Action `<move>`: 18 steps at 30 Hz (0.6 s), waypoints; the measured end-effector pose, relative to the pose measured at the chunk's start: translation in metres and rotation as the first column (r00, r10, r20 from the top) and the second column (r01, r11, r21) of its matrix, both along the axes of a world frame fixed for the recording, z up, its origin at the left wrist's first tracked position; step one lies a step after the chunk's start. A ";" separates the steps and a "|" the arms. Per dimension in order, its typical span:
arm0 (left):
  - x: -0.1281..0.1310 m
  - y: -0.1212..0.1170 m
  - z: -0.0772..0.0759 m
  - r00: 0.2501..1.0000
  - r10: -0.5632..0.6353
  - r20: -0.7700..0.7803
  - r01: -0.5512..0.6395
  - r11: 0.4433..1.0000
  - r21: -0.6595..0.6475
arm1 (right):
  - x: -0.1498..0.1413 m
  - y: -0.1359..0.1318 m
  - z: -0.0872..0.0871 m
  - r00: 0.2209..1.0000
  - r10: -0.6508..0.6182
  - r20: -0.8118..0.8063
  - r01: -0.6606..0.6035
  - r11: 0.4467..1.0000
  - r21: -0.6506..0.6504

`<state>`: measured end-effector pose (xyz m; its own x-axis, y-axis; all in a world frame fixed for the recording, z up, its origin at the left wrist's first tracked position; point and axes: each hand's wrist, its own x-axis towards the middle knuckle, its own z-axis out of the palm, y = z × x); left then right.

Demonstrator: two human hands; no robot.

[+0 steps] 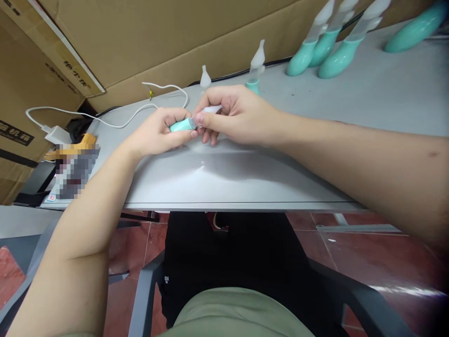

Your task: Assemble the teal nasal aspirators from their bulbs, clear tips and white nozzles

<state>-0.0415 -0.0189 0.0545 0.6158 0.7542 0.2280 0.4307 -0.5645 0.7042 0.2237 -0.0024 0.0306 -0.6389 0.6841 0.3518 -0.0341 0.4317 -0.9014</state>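
Note:
A nasal aspirator [182, 125] with a teal body, clear neck and white tip lies on its side between my hands, just above the table. My left hand [156, 133] is closed around the teal body. With thumb and fingers, my right hand [242, 114] pinches the clear neck, and the white tip points right across the palm. My fingers hide part of the neck. Behind my right hand stands another aspirator [257, 65], upright. The white tip [205, 77] of one more shows just behind my fingers, its lower part hidden.
Several aspirators [336, 56] stand at the back right, with a teal bulb [417, 28] beyond them. Cardboard [175, 32] walls the table's back. A white cable [119, 125] runs left to a charger [58, 135]. A yellow object [82, 142] and a blurred-out item [75, 173] lie left.

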 end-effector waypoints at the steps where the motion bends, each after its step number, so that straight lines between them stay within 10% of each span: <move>1: 0.000 0.000 0.000 1.000 0.009 0.009 -0.008 1.000 -0.029 | 0.000 0.000 0.001 1.000 -0.004 -0.005 0.003 1.000 -0.024; 18: -0.001 0.005 -0.002 0.996 0.008 0.087 0.004 0.989 -0.146 | 0.001 0.003 -0.002 0.997 0.053 -0.060 -0.063 0.980 -0.190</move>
